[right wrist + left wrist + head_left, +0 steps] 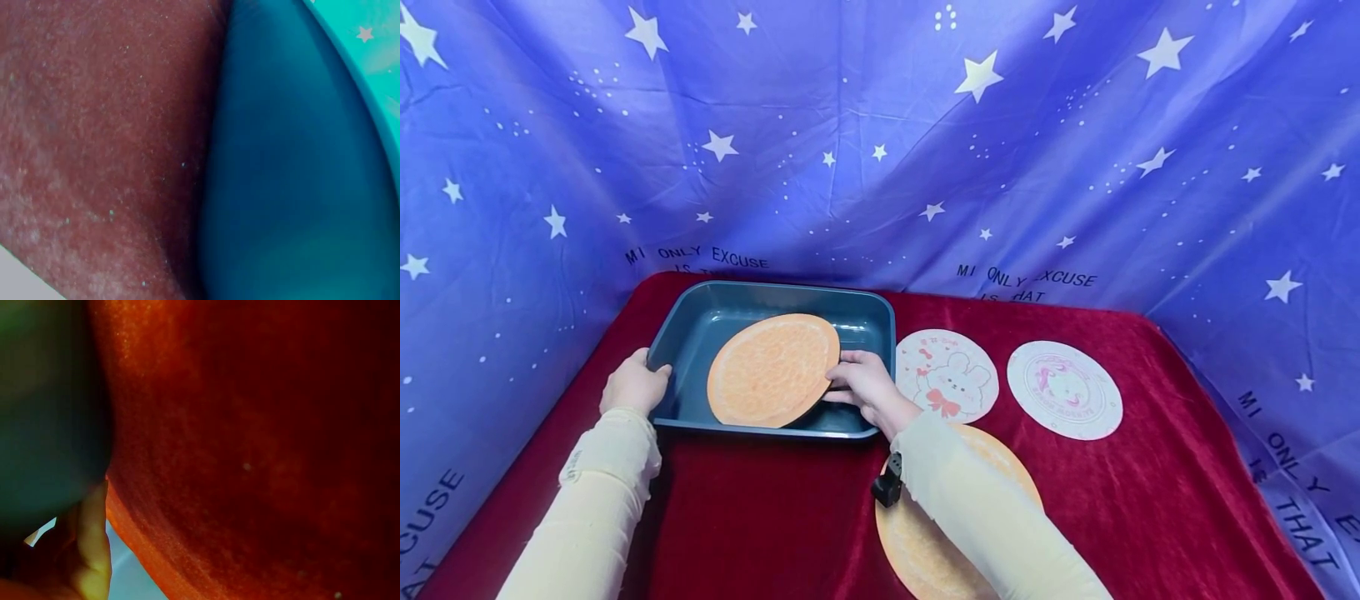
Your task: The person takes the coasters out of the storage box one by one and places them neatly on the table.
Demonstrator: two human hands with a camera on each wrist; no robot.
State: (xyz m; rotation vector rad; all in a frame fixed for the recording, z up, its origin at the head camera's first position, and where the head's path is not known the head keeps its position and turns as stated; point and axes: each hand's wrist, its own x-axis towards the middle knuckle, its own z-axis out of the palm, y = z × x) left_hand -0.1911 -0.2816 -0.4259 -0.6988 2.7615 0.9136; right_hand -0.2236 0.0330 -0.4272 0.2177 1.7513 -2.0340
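A deep teal rectangular baking pan point(767, 432) lies on the red cloth. At its left side my left hand point(634, 385) grips the rim, thumb inside; the left wrist view shows fingers point(94, 544) against the pan's outer wall point(50, 425). My right hand point(868, 387) reaches over the pan and pinches the right edge of a round orange mat point(772, 371) with a pale border. The mat is tilted within the pan, its lower edge near the front wall. In the right wrist view only the pan's side point(294, 162) shows, with the hand hidden.
Another round orange mat point(917, 542) lies under my right forearm. Right of the pan are a white round mat with a rabbit print point(951, 375) and one with a pink print point(1064, 389). A blue star-patterned curtain point(865, 192) hangs around the red-covered table point(1157, 500).
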